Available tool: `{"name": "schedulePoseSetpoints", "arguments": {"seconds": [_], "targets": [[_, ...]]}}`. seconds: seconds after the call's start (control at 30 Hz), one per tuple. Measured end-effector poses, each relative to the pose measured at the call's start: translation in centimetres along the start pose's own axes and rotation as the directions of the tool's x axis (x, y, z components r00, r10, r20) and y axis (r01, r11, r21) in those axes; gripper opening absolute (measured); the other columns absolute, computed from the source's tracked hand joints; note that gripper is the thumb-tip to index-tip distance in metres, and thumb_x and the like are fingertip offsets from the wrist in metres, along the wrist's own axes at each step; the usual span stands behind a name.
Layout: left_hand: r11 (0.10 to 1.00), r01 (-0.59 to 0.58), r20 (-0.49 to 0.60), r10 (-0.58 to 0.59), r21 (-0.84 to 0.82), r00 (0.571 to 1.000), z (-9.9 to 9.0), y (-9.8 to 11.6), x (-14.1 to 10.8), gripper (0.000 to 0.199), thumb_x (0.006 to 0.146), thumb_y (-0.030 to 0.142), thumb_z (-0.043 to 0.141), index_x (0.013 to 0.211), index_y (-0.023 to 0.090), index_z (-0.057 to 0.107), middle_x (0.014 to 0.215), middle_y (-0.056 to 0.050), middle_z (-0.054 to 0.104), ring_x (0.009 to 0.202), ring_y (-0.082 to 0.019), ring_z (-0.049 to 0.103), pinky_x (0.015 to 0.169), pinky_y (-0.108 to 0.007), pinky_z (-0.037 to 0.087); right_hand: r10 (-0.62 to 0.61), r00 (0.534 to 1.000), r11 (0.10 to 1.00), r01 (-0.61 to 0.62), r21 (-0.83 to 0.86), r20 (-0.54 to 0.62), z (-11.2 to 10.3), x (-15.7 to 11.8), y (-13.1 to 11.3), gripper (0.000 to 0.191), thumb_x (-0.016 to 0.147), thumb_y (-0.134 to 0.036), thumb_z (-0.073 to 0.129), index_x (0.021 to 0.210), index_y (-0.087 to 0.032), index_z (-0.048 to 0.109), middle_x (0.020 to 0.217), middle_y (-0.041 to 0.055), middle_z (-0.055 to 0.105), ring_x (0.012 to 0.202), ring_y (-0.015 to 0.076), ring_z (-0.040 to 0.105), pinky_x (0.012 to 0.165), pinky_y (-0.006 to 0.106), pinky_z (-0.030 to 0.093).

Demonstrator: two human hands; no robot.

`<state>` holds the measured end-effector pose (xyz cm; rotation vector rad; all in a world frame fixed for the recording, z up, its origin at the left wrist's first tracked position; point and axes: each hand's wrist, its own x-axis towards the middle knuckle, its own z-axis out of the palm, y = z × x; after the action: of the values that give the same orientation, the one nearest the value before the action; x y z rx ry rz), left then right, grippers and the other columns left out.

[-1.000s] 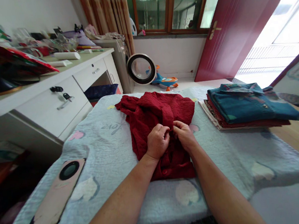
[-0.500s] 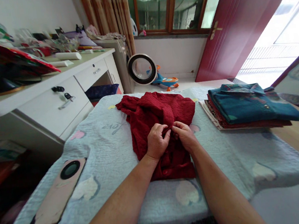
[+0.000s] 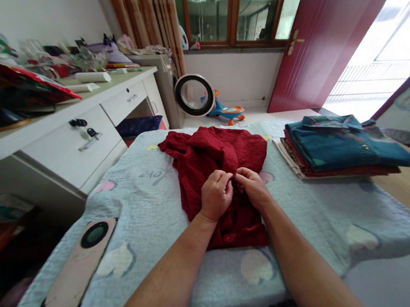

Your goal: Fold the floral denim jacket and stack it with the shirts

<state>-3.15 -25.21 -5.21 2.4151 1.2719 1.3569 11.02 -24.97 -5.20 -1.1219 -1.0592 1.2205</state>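
A dark red shirt [image 3: 204, 148] of crinkled cloth lies loosely bunched on the pale blue padded cover [image 3: 134, 222] in front of me. Over its middle, my left hand [image 3: 216, 194] is closed, thumb and forefinger pinching the red fabric. My right hand [image 3: 252, 185] pinches the same spot from the other side, so the fingertips of both hands nearly meet. What exactly sits between the fingertips, cloth edge or button, is too small to make out. A button [image 3: 226, 238] shows on the shirt's near end, close to its lower hem.
At right lies a stack of folded clothes with a denim shirt [image 3: 338, 142] on top. A phone [image 3: 79, 268] rests at the left of the cover. Beyond stand a white desk [image 3: 73, 145], a washing machine with its round door [image 3: 195, 95] open, and a red door [image 3: 309, 31].
The left thumb and fingers have drawn in more tightly at the pinched spot. Both hands stay in nearly the same place, and the shirt has barely moved.
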Motion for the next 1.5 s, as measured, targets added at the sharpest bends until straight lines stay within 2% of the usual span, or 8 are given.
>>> {"name": "schedulePoseSetpoints", "arguments": {"seconds": [0.13,0.3,0.47,0.57,0.93,1.17,1.33,1.5], "targets": [[0.994,0.018,-0.005,-0.019,-0.104,1.0,-0.3,0.4,0.2,0.018,0.093,0.025,0.051,0.099,0.018,0.066,0.092,-0.006,0.063,0.087,-0.018,0.06,0.084,-0.03,0.049,-0.004,1.0,1.0,0.004,-0.004,-0.012,0.0,0.0,0.1,0.022,0.069,-0.04,0.068,0.076,-0.021,0.059,0.059,-0.0068,0.051,0.048,0.0082,0.04,0.044,0.022,0.03],[0.947,0.155,0.003,-0.161,-0.281,0.987,-0.1,-0.2,0.4,0.018,0.092,0.022,0.052,0.086,0.019,0.068,0.086,-0.004,0.068,0.082,-0.016,0.063,0.08,-0.027,0.049,-0.027,1.0,0.994,0.026,-0.105,-0.011,0.1,0.1,0.3,0.02,0.072,-0.039,0.065,0.077,-0.02,0.06,0.058,-0.0059,0.052,0.049,0.0088,0.04,0.044,0.021,0.029],[0.801,0.39,0.138,-0.369,-0.454,0.919,0.4,-1.1,0.6,0.01,0.082,0.019,0.061,0.085,0.017,0.07,0.079,-0.002,0.072,0.068,-0.014,0.065,0.067,-0.023,0.051,-0.056,0.998,0.985,0.053,-0.163,-0.015,0.0,0.2,0.7,0.021,0.071,-0.039,0.064,0.078,-0.02,0.063,0.06,-0.0048,0.054,0.048,0.0089,0.041,0.044,0.022,0.03],[0.748,0.453,0.196,-0.411,-0.485,0.89,0.4,-1.2,0.6,0.009,0.08,0.021,0.062,0.082,0.016,0.069,0.072,0.0,0.071,0.061,-0.012,0.063,0.06,-0.021,0.049,-0.069,0.997,0.981,0.064,-0.186,-0.023,0.0,0.4,1.0,0.022,0.07,-0.04,0.065,0.079,-0.02,0.064,0.061,-0.0039,0.056,0.048,0.0093,0.043,0.044,0.022,0.031],[0.892,0.337,0.071,-0.331,-0.302,0.941,0.3,-0.8,0.5,0.007,0.078,0.014,0.062,0.081,0.017,0.067,0.079,-0.002,0.069,0.068,-0.013,0.062,0.067,-0.023,0.049,-0.118,0.993,0.97,0.109,-0.217,-0.029,0.2,0.0,0.5,0.015,0.071,-0.036,0.062,0.075,-0.021,0.06,0.062,-0.004,0.056,0.05,0.0111,0.047,0.048,0.024,0.038],[0.913,0.29,0.075,-0.28,-0.287,0.957,0.4,-0.6,0.4,0.007,0.076,0.013,0.064,0.081,0.018,0.064,0.079,0.0,0.067,0.069,-0.013,0.061,0.07,-0.025,0.05,-0.143,0.989,0.952,0.127,-0.279,-0.035,0.5,-0.1,0.7,0.025,0.073,-0.044,0.068,0.072,-0.022,0.056,0.058,-0.0059,0.049,0.051,0.0106,0.042,0.048,0.023,0.034],[0.915,0.298,0.08,-0.287,-0.274,0.955,0.4,-0.4,0.3,0.005,0.077,0.015,0.064,0.082,0.018,0.063,0.077,0.0,0.067,0.066,-0.012,0.061,0.068,-0.025,0.049,-0.116,0.993,0.974,0.11,-0.197,-0.021,0.5,0.0,0.9,0.027,0.077,-0.044,0.065,0.07,-0.022,0.051,0.058,-0.0062,0.046,0.051,0.0102,0.041,0.046,0.023,0.034],[0.948,0.251,0.063,-0.243,-0.197,0.968,0.5,-0.5,0.3,0.008,0.076,0.013,0.064,0.081,0.019,0.062,0.079,-0.001,0.067,0.071,-0.015,0.062,0.072,-0.027,0.05,-0.144,0.988,0.978,0.133,-0.163,-0.056,0.6,0.0,1.0,0.025,0.076,-0.042,0.066,0.076,-0.023,0.05,0.064,-0.0067,0.046,0.054,0.0104,0.042,0.048,0.023,0.036]]}}
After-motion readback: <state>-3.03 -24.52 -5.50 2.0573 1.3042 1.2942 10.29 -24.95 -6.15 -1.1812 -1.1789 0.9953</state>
